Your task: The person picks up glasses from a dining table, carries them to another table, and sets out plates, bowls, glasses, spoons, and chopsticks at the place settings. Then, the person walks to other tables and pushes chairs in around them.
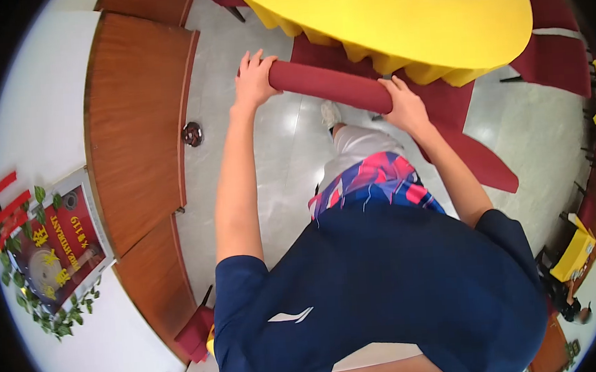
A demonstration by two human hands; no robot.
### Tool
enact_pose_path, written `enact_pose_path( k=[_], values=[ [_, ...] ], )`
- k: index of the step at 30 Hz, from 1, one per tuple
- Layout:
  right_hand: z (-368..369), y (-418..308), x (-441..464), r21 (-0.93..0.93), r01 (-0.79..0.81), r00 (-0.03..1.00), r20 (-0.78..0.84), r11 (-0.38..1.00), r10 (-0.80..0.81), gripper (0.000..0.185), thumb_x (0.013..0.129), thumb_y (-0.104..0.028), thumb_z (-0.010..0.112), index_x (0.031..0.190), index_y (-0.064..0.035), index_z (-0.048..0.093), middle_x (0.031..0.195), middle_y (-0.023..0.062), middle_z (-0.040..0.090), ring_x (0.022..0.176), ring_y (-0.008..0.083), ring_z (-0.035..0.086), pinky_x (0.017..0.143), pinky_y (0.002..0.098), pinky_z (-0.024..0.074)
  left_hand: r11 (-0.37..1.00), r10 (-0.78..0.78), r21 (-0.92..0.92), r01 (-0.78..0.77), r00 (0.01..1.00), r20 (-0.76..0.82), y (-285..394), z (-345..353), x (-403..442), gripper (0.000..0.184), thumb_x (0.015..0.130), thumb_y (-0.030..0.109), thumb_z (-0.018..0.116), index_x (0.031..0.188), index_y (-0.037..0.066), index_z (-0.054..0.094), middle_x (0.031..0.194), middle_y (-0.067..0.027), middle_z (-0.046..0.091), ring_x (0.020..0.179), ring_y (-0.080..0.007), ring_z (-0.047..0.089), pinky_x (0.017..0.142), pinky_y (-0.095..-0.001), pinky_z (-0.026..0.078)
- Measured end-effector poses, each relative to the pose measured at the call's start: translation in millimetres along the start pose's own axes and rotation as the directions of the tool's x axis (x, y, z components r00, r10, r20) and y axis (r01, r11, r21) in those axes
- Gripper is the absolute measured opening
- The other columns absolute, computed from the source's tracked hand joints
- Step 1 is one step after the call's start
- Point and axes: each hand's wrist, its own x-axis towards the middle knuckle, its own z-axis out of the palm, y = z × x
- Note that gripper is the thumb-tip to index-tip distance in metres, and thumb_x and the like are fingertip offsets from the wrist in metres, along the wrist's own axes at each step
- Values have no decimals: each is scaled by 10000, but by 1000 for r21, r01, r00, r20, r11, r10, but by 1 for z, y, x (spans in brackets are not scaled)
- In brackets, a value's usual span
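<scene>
Both hands hold a dark red padded chair back [329, 85] by its two ends, above the grey floor. My left hand [256, 81] wraps round the left end, fingers over the top edge. Round the right end is my right hand [405, 104], its fingers curled over the edge. Below and beyond the chair back, red fabric [443, 109] of the chair shows beside the yellow-covered table [397, 16]. The pleated hem of the yellow cloth hangs close to the chair.
Wooden wall panels [143, 113] and a fire hydrant sign [59, 248] with leaves stand at the left. A small dark round object [192, 134] lies by the panels. More red chairs [553, 61] are at the right. Another person [571, 305] is far off at lower right.
</scene>
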Motion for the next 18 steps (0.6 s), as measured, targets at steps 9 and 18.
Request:
enact_pose_path(
  k=[9,18],
  values=[
    [-13,-11,21,-78,-207,953,209,975,219,703,653,-90,683,1314,-207,474,1348,148,501,1030,351,616,818,423,541,959,205,-234,-160,961,184,-39,-15,42,734,555,169,849,1229,163,559,1382,-187,451,1165,-378,516,965,-438,455],
    [-6,0,22,-92,-108,977,175,990,122,696,630,-73,667,1295,-183,495,1246,136,574,857,332,666,697,407,562,908,376,-285,-308,899,225,-50,-28,53,607,666,46,761,1232,116,554,1336,-160,493,1151,-356,534,935,-406,483]
  ],
)
